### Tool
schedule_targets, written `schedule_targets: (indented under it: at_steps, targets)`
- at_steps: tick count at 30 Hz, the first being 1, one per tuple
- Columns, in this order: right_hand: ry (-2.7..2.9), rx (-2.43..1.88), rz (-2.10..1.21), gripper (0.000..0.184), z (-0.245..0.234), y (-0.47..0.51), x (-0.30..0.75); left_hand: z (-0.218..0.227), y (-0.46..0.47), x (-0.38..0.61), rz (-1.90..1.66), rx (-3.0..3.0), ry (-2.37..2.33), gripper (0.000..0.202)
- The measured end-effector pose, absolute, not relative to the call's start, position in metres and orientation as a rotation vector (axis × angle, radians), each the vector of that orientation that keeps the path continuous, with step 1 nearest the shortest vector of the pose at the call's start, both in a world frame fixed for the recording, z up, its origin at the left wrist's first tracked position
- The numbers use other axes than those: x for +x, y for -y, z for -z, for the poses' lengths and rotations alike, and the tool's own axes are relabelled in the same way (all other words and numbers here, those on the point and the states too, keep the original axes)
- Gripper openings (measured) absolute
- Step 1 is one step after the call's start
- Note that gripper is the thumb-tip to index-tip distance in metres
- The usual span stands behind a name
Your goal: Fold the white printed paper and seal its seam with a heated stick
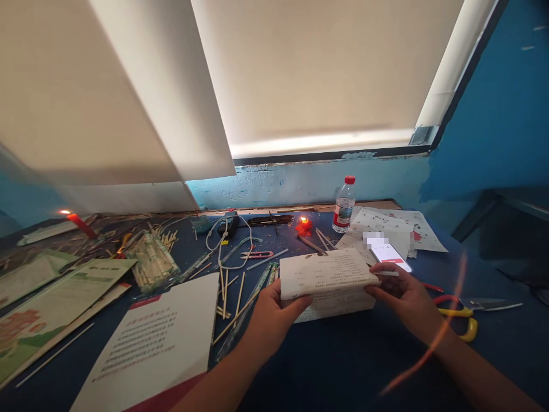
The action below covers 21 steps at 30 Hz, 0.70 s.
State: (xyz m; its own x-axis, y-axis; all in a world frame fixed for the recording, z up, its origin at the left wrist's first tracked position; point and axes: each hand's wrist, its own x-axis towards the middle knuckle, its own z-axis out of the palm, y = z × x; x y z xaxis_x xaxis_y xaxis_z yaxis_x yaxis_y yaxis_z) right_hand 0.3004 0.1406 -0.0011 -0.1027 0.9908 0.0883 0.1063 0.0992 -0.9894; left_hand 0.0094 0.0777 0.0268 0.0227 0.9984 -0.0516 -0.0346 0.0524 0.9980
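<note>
My left hand (272,312) grips the left end of a folded stack of printed white paper (328,280), thumb on top. At the stack's right end, my right hand (403,297) holds it with the fingers curled over the edge. The stack hovers just above the dark blue table (343,366), near its middle. A phone (389,253) with a lit screen lies just behind my right hand.
A lit red candle stub (303,225) burns behind the stack, beside a water bottle (344,204). Another lit candle (79,223) lies far left. Yellow-handled scissors (465,317) lie right. Wooden sticks (231,292), a white cable (225,234), booklets (154,343) and papers (386,223) cover the table.
</note>
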Motion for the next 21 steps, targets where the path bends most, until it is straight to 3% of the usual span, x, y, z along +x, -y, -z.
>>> schedule_targets:
  at_steps: [21]
  targets:
    - [1.346,-1.157,-1.263,0.048,0.006,-0.142,0.300,-0.033,-0.073,0.002,-1.173,1.014,-1.150,0.042]
